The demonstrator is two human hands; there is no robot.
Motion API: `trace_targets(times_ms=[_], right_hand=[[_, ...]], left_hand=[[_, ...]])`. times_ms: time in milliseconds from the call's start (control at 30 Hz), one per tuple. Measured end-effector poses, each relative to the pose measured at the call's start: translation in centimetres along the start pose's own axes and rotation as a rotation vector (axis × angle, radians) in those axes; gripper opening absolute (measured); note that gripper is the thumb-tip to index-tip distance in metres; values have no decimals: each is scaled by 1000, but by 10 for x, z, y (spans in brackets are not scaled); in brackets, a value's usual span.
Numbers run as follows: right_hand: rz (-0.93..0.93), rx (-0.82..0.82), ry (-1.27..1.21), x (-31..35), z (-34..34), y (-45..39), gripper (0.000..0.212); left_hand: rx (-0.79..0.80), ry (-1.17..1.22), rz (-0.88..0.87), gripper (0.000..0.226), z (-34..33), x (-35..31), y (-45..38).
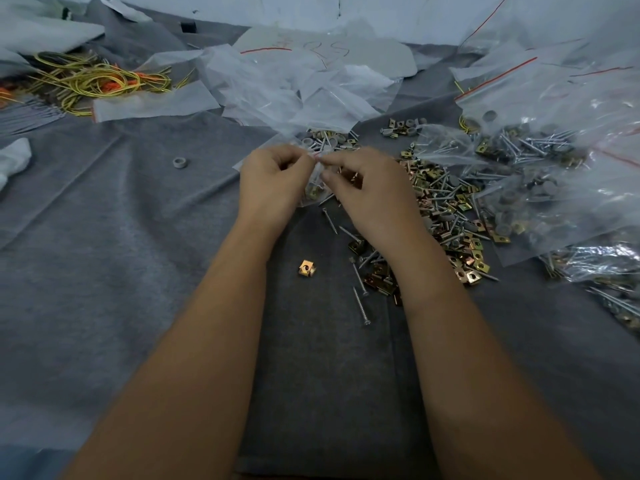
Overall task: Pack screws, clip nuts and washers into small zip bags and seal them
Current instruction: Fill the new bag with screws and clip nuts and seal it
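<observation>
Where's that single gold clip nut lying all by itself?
The lone clip nut lies on the grey cloth between the person's forearms, just left of the loose screws and nearer than both hands.

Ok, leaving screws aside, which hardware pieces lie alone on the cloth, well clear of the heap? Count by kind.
washer: 1
clip nut: 1
Total: 2

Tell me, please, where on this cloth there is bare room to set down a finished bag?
Bare grey cloth lies left of the left hand, bordered by the lone washer and yellow wires. Right of the right hand, the hardware pile and big bags crowd everything.
</observation>
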State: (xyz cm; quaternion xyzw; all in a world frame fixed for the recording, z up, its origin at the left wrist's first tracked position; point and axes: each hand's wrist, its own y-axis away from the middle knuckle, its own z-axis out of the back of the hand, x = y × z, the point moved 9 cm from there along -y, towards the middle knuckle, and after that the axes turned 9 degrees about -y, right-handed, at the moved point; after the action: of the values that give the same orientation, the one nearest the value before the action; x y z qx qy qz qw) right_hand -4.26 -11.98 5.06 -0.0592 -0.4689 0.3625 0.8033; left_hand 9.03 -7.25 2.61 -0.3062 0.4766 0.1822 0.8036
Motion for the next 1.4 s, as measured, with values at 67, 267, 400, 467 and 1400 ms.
trace_targets(times_ms=[67,267,400,467,1400], right_hand=[[-44,-21,-58,-3,9,-1,23],[-252,361,108,-34,17,15,25],[-315,238,235,-52,52,23,21],[-349,163,343,-58,74,24,14],[-285,307,367,-40,39,8,31]], left_hand=[[-13,-42,14,21,1,2,0],[-23,-92,52,29,1,7,-1],[-14,-97,48,33,2,9,-2],[-7,-106,43,33,1,8,-1],[-78,-214,184,25,-15,18,-4]])
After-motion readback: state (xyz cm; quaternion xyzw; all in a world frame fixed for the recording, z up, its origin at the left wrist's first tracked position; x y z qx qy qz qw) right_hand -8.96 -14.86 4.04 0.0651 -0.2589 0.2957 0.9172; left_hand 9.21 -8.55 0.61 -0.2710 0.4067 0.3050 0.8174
